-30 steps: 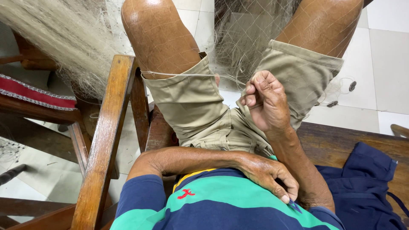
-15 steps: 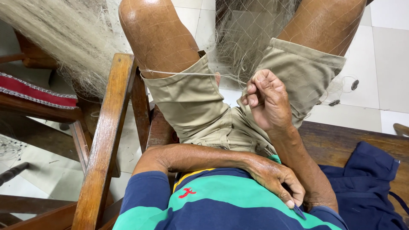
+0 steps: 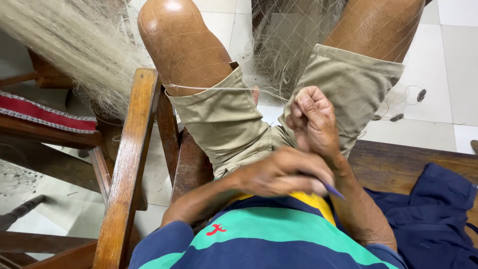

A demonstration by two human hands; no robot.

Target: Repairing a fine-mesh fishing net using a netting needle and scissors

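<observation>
Netting [image 3: 294, 55], pale and fine, hangs just beyond my right hand [image 3: 311, 119], draped over both knees; a second mass lies far out past my left hand [image 3: 284, 172]. Nearest: left hand, blurred, fingers curled round a thin blue tool [image 3: 332, 190]. Above it, right hand clenched, pinching one taut cord [image 3: 214, 89] running across the left thigh. Mending judged mid-course; finished extent indeterminate. Count: three dark weights [image 3: 397, 117] beyond right knee.

Right hand [image 3: 312, 119] fisted on fishing net [image 3: 294, 45], left hand [image 3: 284, 172] blurred over lap, wooden armrest [image 3: 130, 164]
</observation>
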